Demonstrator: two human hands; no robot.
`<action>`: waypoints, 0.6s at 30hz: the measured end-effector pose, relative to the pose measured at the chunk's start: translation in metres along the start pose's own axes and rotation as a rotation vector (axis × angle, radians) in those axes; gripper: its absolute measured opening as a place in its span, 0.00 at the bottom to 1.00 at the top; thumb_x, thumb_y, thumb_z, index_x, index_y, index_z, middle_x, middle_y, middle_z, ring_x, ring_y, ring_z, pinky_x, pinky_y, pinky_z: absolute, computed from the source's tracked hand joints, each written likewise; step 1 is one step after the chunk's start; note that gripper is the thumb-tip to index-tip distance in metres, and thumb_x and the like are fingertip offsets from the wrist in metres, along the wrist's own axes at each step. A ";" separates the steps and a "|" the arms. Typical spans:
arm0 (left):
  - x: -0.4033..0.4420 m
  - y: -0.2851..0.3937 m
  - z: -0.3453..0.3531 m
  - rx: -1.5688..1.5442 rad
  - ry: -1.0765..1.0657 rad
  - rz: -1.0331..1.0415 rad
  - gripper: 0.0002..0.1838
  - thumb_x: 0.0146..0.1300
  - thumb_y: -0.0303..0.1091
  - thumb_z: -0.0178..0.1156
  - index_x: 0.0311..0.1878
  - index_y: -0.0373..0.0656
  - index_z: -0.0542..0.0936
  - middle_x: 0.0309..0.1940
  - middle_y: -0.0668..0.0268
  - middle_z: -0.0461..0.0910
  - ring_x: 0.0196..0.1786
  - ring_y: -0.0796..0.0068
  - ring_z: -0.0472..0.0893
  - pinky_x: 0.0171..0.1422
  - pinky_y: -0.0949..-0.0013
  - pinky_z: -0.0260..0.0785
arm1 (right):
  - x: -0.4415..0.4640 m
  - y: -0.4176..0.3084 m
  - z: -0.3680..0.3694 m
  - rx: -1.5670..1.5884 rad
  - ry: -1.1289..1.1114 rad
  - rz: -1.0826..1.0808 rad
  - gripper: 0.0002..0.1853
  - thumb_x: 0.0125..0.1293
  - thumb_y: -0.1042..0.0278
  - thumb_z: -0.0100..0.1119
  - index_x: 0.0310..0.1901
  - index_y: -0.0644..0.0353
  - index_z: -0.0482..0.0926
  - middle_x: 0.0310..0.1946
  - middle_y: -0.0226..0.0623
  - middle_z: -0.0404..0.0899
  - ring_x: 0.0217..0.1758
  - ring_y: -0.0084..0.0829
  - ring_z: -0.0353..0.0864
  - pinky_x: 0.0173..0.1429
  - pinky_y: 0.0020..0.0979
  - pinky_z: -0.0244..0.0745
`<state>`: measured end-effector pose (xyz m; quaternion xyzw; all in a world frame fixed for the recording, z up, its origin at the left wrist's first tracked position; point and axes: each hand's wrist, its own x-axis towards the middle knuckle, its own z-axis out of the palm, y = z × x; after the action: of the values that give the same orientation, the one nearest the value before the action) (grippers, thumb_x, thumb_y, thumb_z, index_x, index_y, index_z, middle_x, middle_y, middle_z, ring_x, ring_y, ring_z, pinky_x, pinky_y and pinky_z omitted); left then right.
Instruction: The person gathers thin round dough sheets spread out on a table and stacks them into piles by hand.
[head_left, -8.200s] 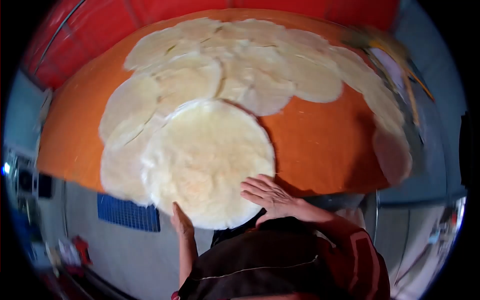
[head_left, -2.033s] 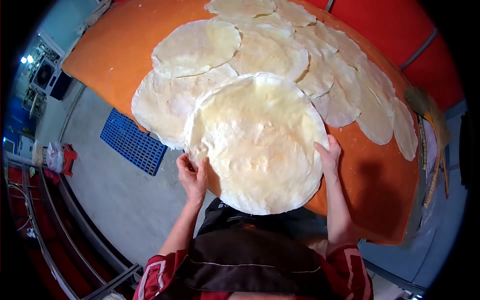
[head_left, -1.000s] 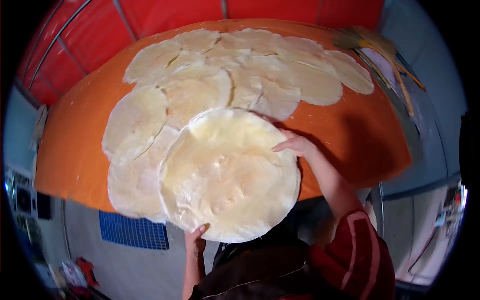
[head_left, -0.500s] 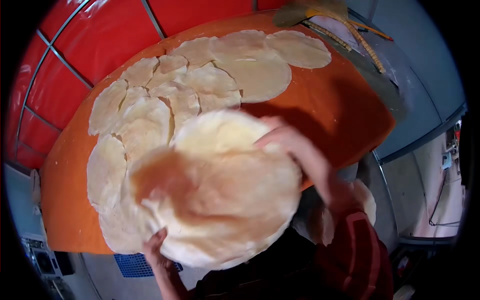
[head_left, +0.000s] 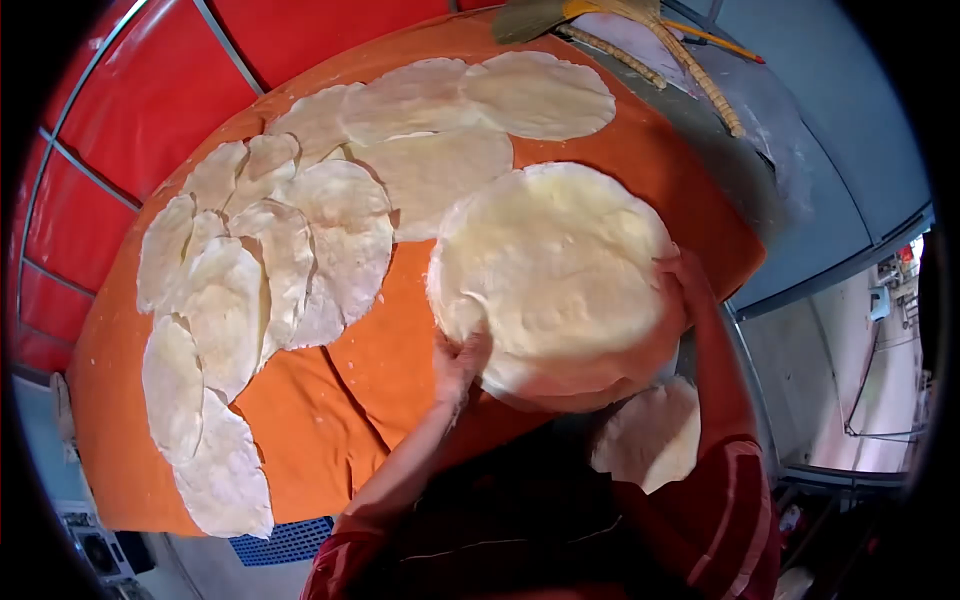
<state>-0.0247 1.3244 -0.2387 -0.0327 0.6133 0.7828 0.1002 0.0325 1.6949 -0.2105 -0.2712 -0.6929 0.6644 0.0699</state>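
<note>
A large, round, pale flatbread (head_left: pixel 555 270) is in front of me, over the right part of the orange cloth (head_left: pixel 300 410). My left hand (head_left: pixel 462 365) grips its lower left edge, the thumb on top and the other fingers mostly out of sight. My right hand (head_left: pixel 685 280) holds its right edge, with fingers partly hidden by the rim. Whether it is one sheet or several stacked is hard to tell. To the left, several thin flatbreads lie overlapping, among them a wide flatbread (head_left: pixel 435 175) and a long flatbread (head_left: pixel 222 315).
Another flatbread (head_left: pixel 655 435) rests lower down, beside my right forearm. Long beaded or braided strands (head_left: pixel 705 85) lie at the far right corner. A red wall panel (head_left: pixel 150 110) with metal bars stands behind the cloth. Below its front edge is a blue crate (head_left: pixel 285 545).
Both hands have carried the big flatbread rightward, and it now looks flatter. Cloth and overlapping flatbreads that it covered now show. The camera view has shifted slightly.
</note>
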 end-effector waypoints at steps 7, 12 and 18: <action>0.028 -0.056 -0.023 0.718 0.131 0.218 0.21 0.63 0.43 0.49 0.45 0.33 0.63 0.27 0.48 0.76 0.33 0.52 0.77 0.35 0.57 0.67 | 0.040 0.052 -0.028 -0.378 0.126 -0.149 0.11 0.53 0.63 0.56 0.32 0.63 0.78 0.25 0.30 0.75 0.27 0.21 0.71 0.33 0.27 0.68; 0.040 -0.090 -0.023 0.428 0.126 -0.075 0.21 0.60 0.44 0.52 0.46 0.35 0.64 0.27 0.51 0.76 0.33 0.56 0.77 0.36 0.59 0.68 | 0.008 0.031 -0.014 -0.538 0.124 -0.423 0.14 0.57 0.62 0.51 0.38 0.63 0.78 0.34 0.35 0.77 0.38 0.27 0.74 0.42 0.28 0.70; -0.003 0.048 -0.107 0.411 0.133 -0.096 0.29 0.53 0.43 0.64 0.51 0.35 0.65 0.38 0.58 0.73 0.43 0.69 0.75 0.47 0.71 0.68 | 0.116 0.015 -0.096 -1.139 0.733 -0.930 0.16 0.54 0.59 0.55 0.39 0.61 0.76 0.32 0.39 0.76 0.35 0.34 0.75 0.40 0.36 0.71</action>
<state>-0.0391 1.2094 -0.2192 -0.0921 0.7629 0.6318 0.1012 -0.0176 1.8332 -0.2450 -0.1500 -0.8987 -0.0167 0.4118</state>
